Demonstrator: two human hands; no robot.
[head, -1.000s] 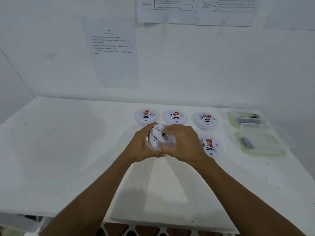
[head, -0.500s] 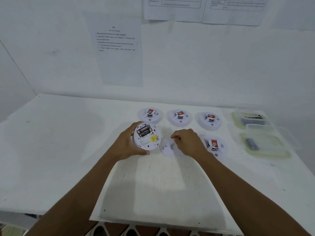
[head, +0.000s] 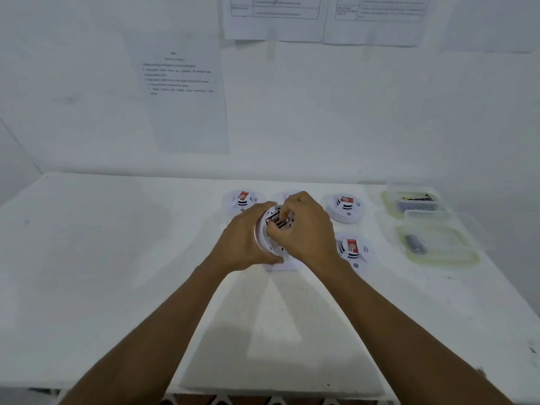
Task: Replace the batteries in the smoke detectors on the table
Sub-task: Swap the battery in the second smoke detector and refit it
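Currently the smoke detector is gripped, tilted with its back side up above the table, by the curled fingers of the left hand. Its exposed batteries are pinched between the bent fingers and thumb of the right hand. Just beneath both sets of fingers a white cover is seen lying.

Battery in the upturned smoke detector: white capitals on a black label, starting "EV"; the rest is hidden.
Wall sheet: a centred heading over a numbered list, the print too blurred to read.
Ruled sheets at the top: tables with small print, unreadable.
Red stickers on the detectors lying on the worktop: a round emblem, with no legible words.
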